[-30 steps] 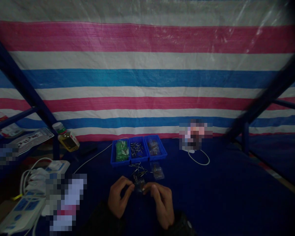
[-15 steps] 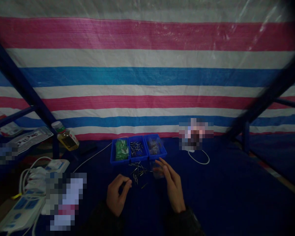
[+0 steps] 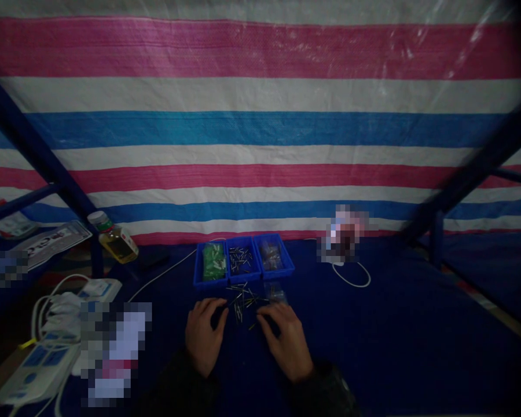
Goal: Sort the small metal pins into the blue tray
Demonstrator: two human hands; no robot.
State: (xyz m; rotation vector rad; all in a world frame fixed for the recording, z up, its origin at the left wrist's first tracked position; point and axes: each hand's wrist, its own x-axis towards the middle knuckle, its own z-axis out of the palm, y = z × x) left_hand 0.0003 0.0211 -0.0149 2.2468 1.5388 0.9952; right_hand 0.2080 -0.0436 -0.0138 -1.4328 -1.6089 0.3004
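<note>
My left hand (image 3: 204,336) and my right hand (image 3: 284,339) rest palm down on the dark blue cloth, fingers curled toward a loose heap of small metal pins (image 3: 243,301) lying between them. The fingertips touch or nearly touch the pins; in the dim light I cannot make out whether either hand pinches one. A small clear bag (image 3: 276,291) lies just beyond my right fingers. Behind the heap stand three joined blue bins (image 3: 243,279): green pieces (image 3: 213,260) in the left one, pins in the middle one, clear bags in the right one.
At the left lie white power strips with cords (image 3: 61,330) and a bottle of yellow liquid (image 3: 113,240). A white cable (image 3: 351,278) loops at the right of the bins. A striped tarp (image 3: 260,133) closes the back; dark blue frame bars (image 3: 35,150) slant at both sides.
A second ago both hands held a small thing together near me. They parted, the right reaching toward the clear bag, and now both lie low at the pin heap.
</note>
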